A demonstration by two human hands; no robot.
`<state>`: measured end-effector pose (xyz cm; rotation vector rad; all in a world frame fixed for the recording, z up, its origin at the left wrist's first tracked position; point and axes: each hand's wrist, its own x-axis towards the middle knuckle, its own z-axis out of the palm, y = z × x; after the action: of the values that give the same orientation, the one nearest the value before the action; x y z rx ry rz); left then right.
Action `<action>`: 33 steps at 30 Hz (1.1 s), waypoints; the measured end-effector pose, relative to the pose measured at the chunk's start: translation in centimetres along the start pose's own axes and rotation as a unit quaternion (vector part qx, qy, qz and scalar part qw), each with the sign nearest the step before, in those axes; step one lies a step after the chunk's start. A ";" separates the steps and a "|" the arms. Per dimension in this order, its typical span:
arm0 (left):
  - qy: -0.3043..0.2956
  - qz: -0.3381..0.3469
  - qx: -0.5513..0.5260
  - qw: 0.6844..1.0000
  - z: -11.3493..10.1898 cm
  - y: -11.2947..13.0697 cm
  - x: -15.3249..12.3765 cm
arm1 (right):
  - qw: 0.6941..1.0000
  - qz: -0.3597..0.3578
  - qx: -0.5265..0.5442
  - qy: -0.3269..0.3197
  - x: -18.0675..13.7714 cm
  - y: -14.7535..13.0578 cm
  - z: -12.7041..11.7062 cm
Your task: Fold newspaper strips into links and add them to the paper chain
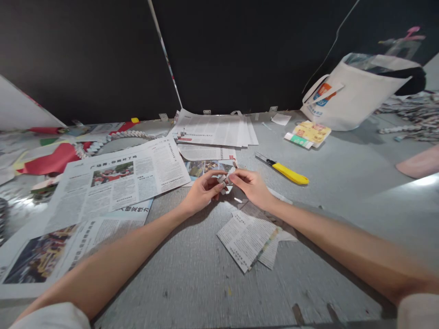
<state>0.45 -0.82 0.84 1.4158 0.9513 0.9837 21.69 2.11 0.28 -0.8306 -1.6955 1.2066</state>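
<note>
Between my two hands is a small piece of folded newspaper, partly hidden by the fingers. My left hand pinches it from the left, with thumb and fingers closed on it. From the right, my right hand grips its other side between thumb and fingertips. Just below the hands, several cut newspaper pieces lie overlapping on the grey table. A yellow utility knife with its blade end pointing up and left rests to the right of my right hand.
Newspaper sheets spread over the left side, and a paper stack lies at the back. A braided paper chain is behind them. At right are a yellow packet, a white bag and a heap of folded paper strips.
</note>
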 end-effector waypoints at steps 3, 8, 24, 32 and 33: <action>0.003 -0.006 -0.004 1.000 -0.1 -0.3 0.0 | 0.999 -0.021 -0.031 0.033 0.0 0.0 0.0; 0.004 -0.010 0.003 1.000 -0.2 -0.6 0.0 | 0.997 -0.016 -0.044 0.053 -0.1 0.2 0.1; 0.004 -0.016 0.001 1.000 -0.2 -0.1 0.0 | 0.995 -0.048 -0.085 0.036 -0.3 0.4 0.0; 0.023 -0.001 0.031 0.999 0.4 -0.1 -0.3 | 0.994 -0.048 -0.097 0.032 -0.2 0.3 0.1; 0.029 0.004 0.041 0.999 0.6 -0.2 -0.4 | 0.994 -0.044 -0.096 0.032 -0.2 0.3 0.1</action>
<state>0.83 -1.39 0.64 1.4655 1.0399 1.0060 21.65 2.00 -0.10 -0.8899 -1.7967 0.9587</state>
